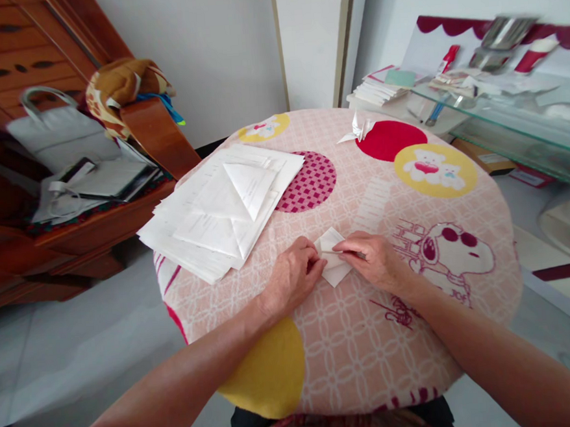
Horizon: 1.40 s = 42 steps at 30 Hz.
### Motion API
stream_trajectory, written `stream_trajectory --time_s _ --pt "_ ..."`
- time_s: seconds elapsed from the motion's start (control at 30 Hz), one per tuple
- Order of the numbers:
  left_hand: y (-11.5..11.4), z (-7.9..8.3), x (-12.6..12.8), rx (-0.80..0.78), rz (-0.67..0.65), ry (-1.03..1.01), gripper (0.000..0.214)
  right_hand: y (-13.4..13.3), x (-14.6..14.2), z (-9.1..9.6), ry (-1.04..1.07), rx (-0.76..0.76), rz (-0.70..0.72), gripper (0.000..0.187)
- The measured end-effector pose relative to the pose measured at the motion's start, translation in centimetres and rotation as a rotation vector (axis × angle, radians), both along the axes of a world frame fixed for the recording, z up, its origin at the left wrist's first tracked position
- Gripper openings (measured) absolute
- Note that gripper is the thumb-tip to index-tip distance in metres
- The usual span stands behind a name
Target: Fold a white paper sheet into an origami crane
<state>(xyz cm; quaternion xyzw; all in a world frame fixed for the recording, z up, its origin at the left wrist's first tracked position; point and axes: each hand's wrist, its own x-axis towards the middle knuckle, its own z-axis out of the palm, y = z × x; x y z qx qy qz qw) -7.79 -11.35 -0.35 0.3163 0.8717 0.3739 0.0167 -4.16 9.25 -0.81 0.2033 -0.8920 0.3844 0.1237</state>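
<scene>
A small folded square of white paper (pixel 337 275) lies on the patterned tablecloth (pixel 343 346), turned so one corner points toward me. My left hand (pixel 293 271) closes on its left side, thumb and curled fingers at the edge. From the right, my right hand (pixel 373 259) pinches the paper near its middle, where a raised flap shows between the two hands. The fingertips cover parts of both side corners. Left of my hands lies a stack of white sheets (pixel 191 207), with folded paper triangles (pixel 251 186) on top.
A folded white paper figure (pixel 359 127) sits at the table's far edge. On the right stands a glass shelf (pixel 512 110) with bottles and metal bowls. A wooden bench (pixel 157 131) at left carries a grey bag (pixel 65 138) and a brown cloth (pixel 127 88).
</scene>
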Motion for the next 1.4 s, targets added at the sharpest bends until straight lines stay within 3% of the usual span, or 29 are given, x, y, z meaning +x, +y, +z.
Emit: stream_trajectory --time_s 0.33,0.63,0.93,1.4 --pt "0.4 -0.5 -0.1 0.007 0.057 -0.001 0.017 -0.7 0.2 0.5 -0.001 0.227 0.018 0.024" --pt "0.7 -0.1 -0.2 -0.011 0.078 -0.060 0.020 -1.0 0.3 0.0 -0.007 0.132 -0.073 0.018" --pt "0.5 -0.1 -0.1 0.021 0.074 -0.073 0.023 -1.1 0.3 0.5 -0.037 0.218 -0.022 0.025" --pt "0.6 -0.1 -0.5 0.007 0.069 -0.069 0.023 -1.3 0.1 0.5 -0.081 0.185 -0.059 0.025"
